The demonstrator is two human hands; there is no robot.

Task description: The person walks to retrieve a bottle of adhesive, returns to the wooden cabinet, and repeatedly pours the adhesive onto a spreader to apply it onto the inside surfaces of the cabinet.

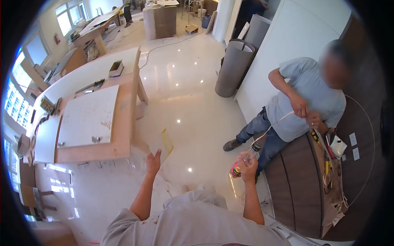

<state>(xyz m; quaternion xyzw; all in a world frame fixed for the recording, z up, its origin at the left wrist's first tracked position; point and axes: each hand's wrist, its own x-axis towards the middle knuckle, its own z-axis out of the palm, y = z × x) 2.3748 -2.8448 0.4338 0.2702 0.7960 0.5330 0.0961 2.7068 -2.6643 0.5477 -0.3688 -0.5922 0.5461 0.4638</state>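
My right hand is closed around a clear bottle with a dark cap and a pink and yellow label. The bottle leans, its cap pointing up and to the right. My left hand is raised near the workbench corner, thumb apart from the fingers, with nothing visible in it. Just beyond it shows a thin yellow translucent strip; whether it touches the hand is unclear. At right, a co-worker holds a pale thin cable in both hands.
A wooden workbench at left bears white panels and tools. Grey rolls stand against the white wall. Beside the co-worker, pliers and other tools lie on a wooden ledge of the curved brown panelling. The tiled floor is shiny.
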